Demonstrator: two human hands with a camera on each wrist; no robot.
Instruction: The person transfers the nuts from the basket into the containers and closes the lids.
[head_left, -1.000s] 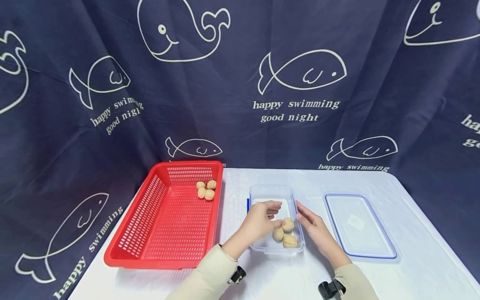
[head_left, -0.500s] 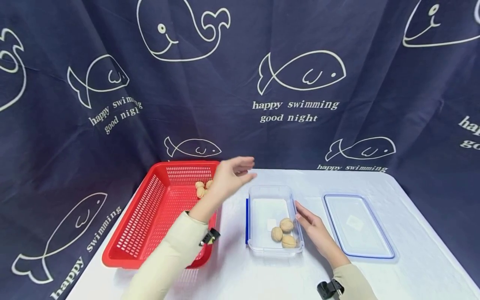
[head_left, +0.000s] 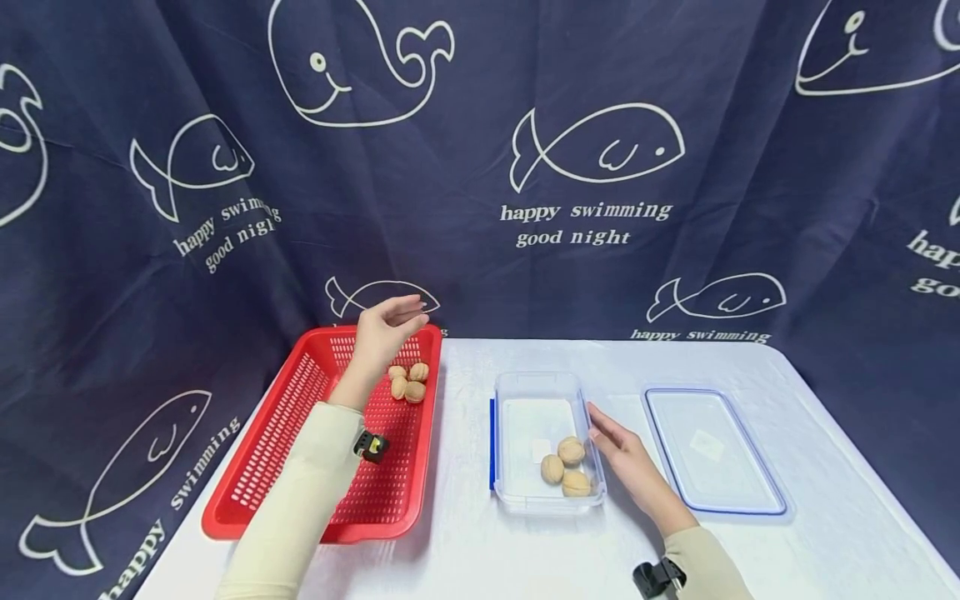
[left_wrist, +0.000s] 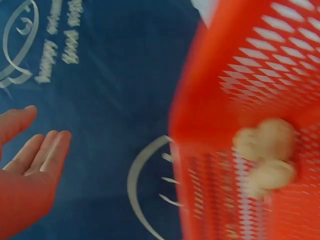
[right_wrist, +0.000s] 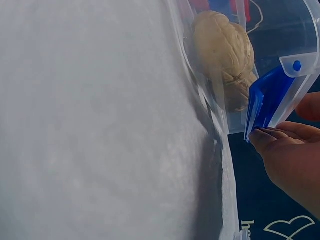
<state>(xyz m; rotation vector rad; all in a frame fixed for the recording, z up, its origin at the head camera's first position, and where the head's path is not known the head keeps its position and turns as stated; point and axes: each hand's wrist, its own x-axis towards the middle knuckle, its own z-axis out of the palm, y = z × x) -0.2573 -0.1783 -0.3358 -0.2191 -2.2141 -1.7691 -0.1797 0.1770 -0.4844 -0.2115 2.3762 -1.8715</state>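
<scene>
Over the far right part of a red plastic basket (head_left: 416,500), my left hand (head_left: 378,337) is raised with its fingers extended and nothing in it. Below it, several walnuts (head_left: 414,391) sit in the basket's far right corner; they look blurred in the left wrist view. My right hand (head_left: 633,467) rests against the right side of a clear plastic box (head_left: 525,502), its fingers nearly straight. Its fingertips touch the blue latch (right_wrist: 270,97) in the right wrist view. Three walnuts (head_left: 572,451) lie inside the box at its near right corner.
A clear lid with a blue seal (head_left: 708,446) lies flat to the right of the box. Everything stands on a white-covered table (head_left: 480,558). Behind hangs a dark blue curtain (head_left: 465,150) printed with fish and whales.
My left hand has left the box and moved left to above the basket, holding nothing. The three walnuts stay in the box, and my right hand keeps its place at the box's side.
</scene>
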